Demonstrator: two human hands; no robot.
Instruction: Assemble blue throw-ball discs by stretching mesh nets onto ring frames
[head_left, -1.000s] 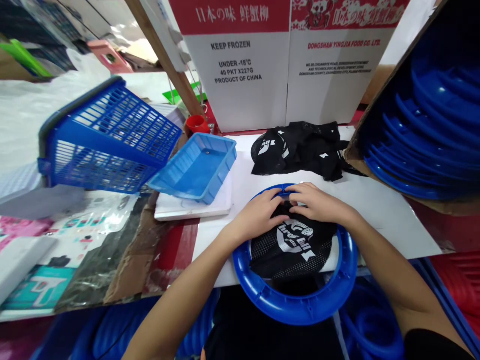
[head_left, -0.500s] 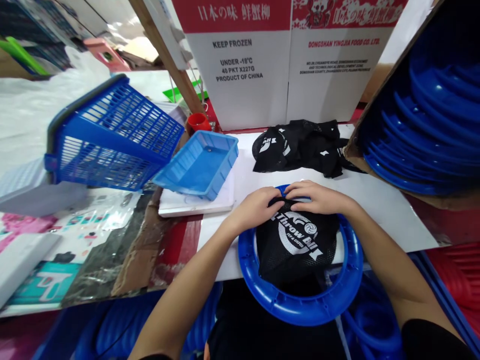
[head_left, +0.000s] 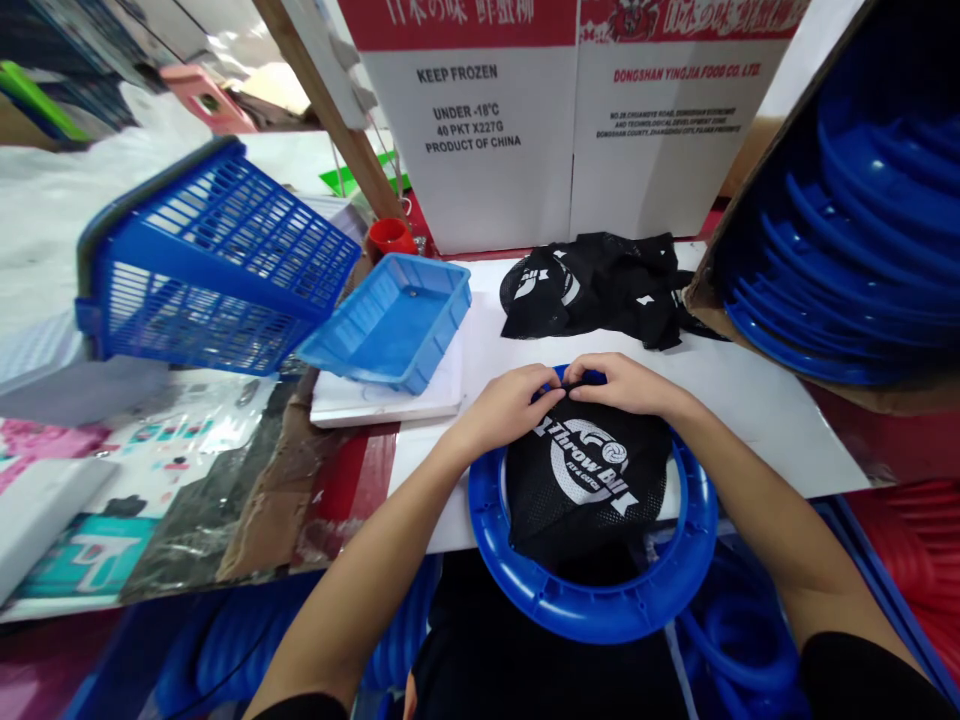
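A black mesh net [head_left: 592, 470] printed "Throw Ball" lies across the middle of a blue plastic ring [head_left: 600, 612]. The ring overhangs the table's near edge, toward my body. At the ring's far side, my left hand [head_left: 517, 402] pinches the net's edge between thumb and fingers. My right hand [head_left: 619, 382] grips the same edge just beside it, fingers bent over the ring's rim. Both hands nearly touch, and the fingertips partly hide the fabric there. Beyond them, more black nets [head_left: 600, 285] lie in a loose pile.
A carton of stacked blue rings [head_left: 847, 260] leans in at right. A shallow blue tray [head_left: 397, 320] rests on a white slab, beside a tilted blue basket [head_left: 217, 260]. A white carton [head_left: 495, 180] stands behind. Red rings [head_left: 915, 560] are below, right.
My fingers have drawn closer together at the net's far edge, and the right-hand fingers are more bent. The whole view has shifted slightly; the ring stays in place under my hands.
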